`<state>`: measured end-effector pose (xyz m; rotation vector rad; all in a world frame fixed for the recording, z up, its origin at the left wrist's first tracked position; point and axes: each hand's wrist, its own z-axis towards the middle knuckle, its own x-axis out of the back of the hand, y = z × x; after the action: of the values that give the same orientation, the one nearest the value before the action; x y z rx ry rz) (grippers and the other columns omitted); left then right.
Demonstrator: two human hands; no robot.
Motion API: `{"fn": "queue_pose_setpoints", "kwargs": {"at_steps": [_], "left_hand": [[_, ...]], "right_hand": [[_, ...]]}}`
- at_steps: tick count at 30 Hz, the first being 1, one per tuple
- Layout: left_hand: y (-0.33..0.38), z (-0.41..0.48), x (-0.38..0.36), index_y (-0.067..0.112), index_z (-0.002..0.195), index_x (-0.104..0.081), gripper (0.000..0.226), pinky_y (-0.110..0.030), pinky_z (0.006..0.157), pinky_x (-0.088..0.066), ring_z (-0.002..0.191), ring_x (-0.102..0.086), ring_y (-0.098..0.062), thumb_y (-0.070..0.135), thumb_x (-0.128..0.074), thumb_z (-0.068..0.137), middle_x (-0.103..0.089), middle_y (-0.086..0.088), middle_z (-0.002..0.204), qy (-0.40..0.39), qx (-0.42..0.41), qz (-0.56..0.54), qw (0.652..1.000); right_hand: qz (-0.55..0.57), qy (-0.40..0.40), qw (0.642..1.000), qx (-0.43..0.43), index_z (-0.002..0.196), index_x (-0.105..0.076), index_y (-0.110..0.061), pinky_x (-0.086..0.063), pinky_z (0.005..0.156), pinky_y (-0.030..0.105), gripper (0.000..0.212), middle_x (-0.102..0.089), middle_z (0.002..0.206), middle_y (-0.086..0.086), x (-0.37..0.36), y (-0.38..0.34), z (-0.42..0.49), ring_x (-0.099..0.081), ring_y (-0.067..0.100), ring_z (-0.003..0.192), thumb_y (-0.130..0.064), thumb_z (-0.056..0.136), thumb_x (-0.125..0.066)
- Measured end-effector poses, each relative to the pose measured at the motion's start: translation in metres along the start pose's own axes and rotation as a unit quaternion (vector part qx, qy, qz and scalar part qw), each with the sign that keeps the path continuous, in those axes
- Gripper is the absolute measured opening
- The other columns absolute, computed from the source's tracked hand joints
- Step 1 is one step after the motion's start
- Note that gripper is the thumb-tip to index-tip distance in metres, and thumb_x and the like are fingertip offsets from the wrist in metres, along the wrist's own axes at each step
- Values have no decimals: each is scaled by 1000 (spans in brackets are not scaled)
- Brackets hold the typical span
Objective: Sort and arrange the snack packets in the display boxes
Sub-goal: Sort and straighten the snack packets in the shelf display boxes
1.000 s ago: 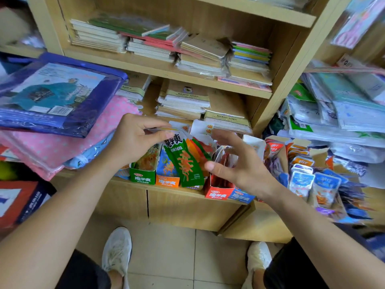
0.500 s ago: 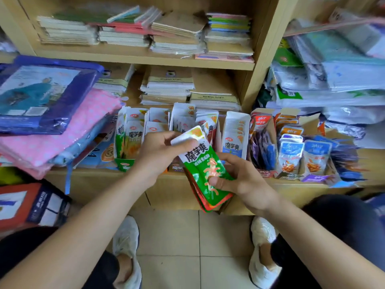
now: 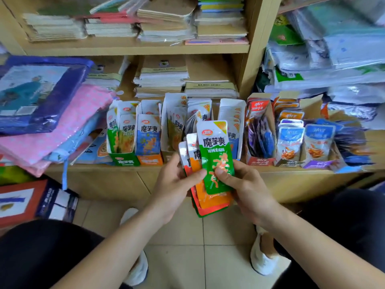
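Boxes [image 3: 150, 159] right of the green display box [image 3: 124, 162] look stocked; your left hand [image 3: 173, 184] and right hand [image 3: 248, 188] both grip a mixed, unsorted packet stack [image 3: 214, 147].

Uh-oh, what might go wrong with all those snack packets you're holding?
The fanned packets are only pinched between the left hand and right hand, so the back ones might slip to the floor. The green packet in front could land in the wrong box: the green box sits far left.
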<state>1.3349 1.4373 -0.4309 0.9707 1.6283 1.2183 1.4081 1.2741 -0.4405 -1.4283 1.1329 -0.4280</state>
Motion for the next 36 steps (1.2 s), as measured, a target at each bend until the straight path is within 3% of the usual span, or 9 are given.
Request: {"fn": "queue_pose_setpoints", "kwargs": {"at_steps": [8, 11, 14, 18, 22, 26, 29, 33, 36], "left_hand": [[-2, 1, 32, 16, 120, -65, 33, -33, 72, -58, 98, -73, -26, 5, -70, 89, -76, -5, 108, 110, 8, -30, 993], [1, 1, 59, 16, 118, -66, 31, -34, 77, -59, 100, -73, -23, 6, -71, 89, -76, -3, 108, 179, -6, -41, 983], [4, 0, 88, 13, 116, -67, 30, -32, 77, -60, 96, -74, -19, 4, -72, 88, -77, -1, 104, 255, -30, -47, 965], [9, -1, 128, 13, 112, -67, 29, -25, 72, -56, 86, -72, -9, -1, -71, 88, -77, 5, 94, 354, -84, -55, 930], [16, -4, 158, 12, 113, -65, 31, -20, 69, -56, 82, -70, -4, -5, -69, 87, -75, 6, 95, 409, -121, -63, 902], [15, -7, 181, 7, 113, -64, 30, -21, 66, -54, 80, -69, -6, -5, -71, 86, -73, 0, 97, 442, -129, -82, 884], [13, -10, 192, 6, 114, -65, 30, -23, 67, -56, 85, -70, -10, -4, -72, 86, -74, -3, 100, 451, -128, -86, 879], [14, -14, 203, 7, 116, -66, 33, -26, 71, -57, 89, -71, -11, -2, -74, 86, -75, -2, 101, 461, -133, -91, 873], [15, -16, 207, 8, 114, -66, 31, -24, 69, -56, 88, -71, -10, -1, -74, 86, -75, 1, 99, 460, -130, -95, 873]], "right_hand": [[-26, 103, 994, 34, 97, -75, -10, -56, 77, 43, 14, -76, 102, 13, -22, 2, 17, -70, 28, 91, -19, 94, -65], [-81, 87, 991, 62, 83, -78, -14, -53, 69, 38, 22, -78, 93, 9, -34, -3, 25, -69, 26, 86, -18, 97, -62], [-143, 61, 983, 101, 91, -78, -12, -56, 73, 38, 18, -78, 94, 7, -48, -6, 32, -72, 22, 90, -17, 98, -62], [-224, 50, 962, 150, 86, -72, 0, -48, 48, 25, 17, -67, 71, 10, -73, -3, 46, -56, 15, 56, -15, 94, -68], [-303, 47, 933, 187, 80, -68, -3, -55, 48, 43, 18, -66, 67, 19, -115, 7, 75, -60, 16, 46, -16, 93, -70], [-420, 77, 864, 266, 65, -56, -19, -43, 49, 33, 30, -55, 53, 2, -168, 21, 121, -51, 10, 44, -24, 92, -68], [-484, 42, 824, 292, 91, -64, -13, -37, 54, 36, 8, -59, 65, 9, -204, 36, 149, -53, 21, 56, -20, 93, -64], [-608, -101, 732, 290, 95, -57, -6, -34, 67, 34, 29, -64, 89, 19, -219, 70, 169, -56, 37, 90, -30, 89, -72], [-687, -153, 651, 283, 137, -47, 5, -43, 91, 45, 70, -67, 101, 22, -212, 81, 168, -46, 41, 114, -49, 93, -51]]}}
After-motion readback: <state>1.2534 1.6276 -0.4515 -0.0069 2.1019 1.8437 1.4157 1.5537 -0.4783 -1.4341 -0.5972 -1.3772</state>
